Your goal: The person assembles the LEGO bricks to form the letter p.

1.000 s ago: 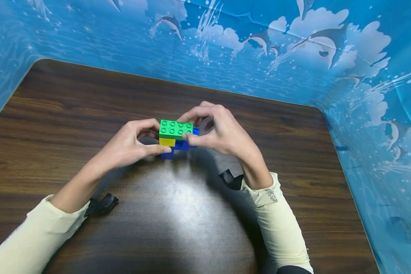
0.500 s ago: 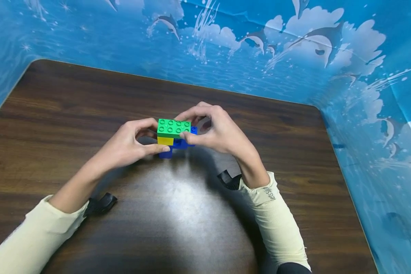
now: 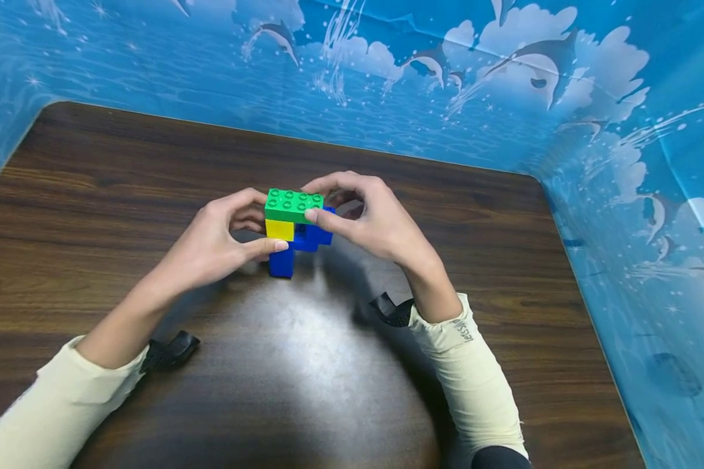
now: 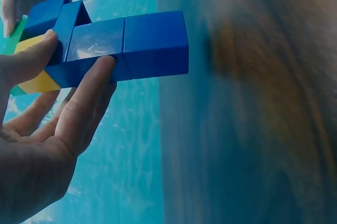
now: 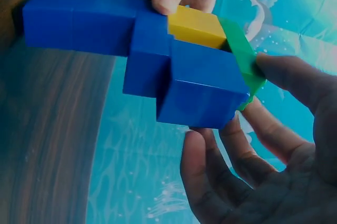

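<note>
Both hands hold one build of toy building bricks. A studded green brick [image 3: 287,210] lies on top, over a yellow brick [image 3: 279,230] at its left end. Blue bricks [image 3: 281,263] form a column below the yellow one, and more blue bricks [image 5: 205,79] step out to the right under the green. My left hand [image 3: 217,236] grips the build from the left, its thumb [image 4: 39,52] near the joint of yellow and blue. My right hand [image 3: 381,218] pinches the green brick's right end, thumb in front. Whether the column's foot touches the table cannot be told.
A dark wood-grain table [image 3: 152,156] lies beneath the hands. Blue cloth [image 3: 352,85] printed with dolphins rises behind it and along the right side. Black wrist devices [image 3: 173,350] sit at both cuffs.
The build has risen or tipped slightly, so more of the blue column shows beneath the left thumb. Both hands keep their hold. The head view has shifted a little.
</note>
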The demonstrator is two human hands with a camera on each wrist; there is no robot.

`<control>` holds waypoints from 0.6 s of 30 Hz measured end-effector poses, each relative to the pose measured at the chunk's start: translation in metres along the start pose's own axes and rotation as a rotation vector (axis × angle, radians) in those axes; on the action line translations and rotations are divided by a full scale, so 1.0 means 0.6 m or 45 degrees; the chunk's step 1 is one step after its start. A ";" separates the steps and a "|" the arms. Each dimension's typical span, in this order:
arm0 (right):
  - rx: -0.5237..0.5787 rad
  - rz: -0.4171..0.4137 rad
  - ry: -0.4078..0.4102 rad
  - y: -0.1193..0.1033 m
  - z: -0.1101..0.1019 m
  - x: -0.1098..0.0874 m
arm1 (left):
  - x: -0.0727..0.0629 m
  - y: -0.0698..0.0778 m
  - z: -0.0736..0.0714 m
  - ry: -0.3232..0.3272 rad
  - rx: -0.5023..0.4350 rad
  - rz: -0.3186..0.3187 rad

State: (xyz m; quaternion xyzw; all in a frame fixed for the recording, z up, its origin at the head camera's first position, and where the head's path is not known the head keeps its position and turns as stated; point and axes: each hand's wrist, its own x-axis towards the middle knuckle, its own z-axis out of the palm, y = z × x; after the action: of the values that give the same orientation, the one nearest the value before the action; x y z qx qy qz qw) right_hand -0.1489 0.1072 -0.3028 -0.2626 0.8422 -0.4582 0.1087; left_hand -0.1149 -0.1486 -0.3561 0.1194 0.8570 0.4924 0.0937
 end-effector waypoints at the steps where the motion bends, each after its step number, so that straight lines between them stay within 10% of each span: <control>1: 0.012 0.003 0.020 0.000 -0.002 0.001 | 0.000 0.004 0.001 0.007 -0.018 -0.001; 18: 0.186 0.250 0.162 0.027 -0.037 0.034 | 0.033 0.060 0.006 0.055 -0.030 -0.049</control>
State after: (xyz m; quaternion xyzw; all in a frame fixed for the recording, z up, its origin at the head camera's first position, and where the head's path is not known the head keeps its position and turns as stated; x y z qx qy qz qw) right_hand -0.1808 0.1194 -0.3030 -0.1406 0.8334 -0.5212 0.1180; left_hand -0.1287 -0.1225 -0.3277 0.0911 0.8551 0.5031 0.0862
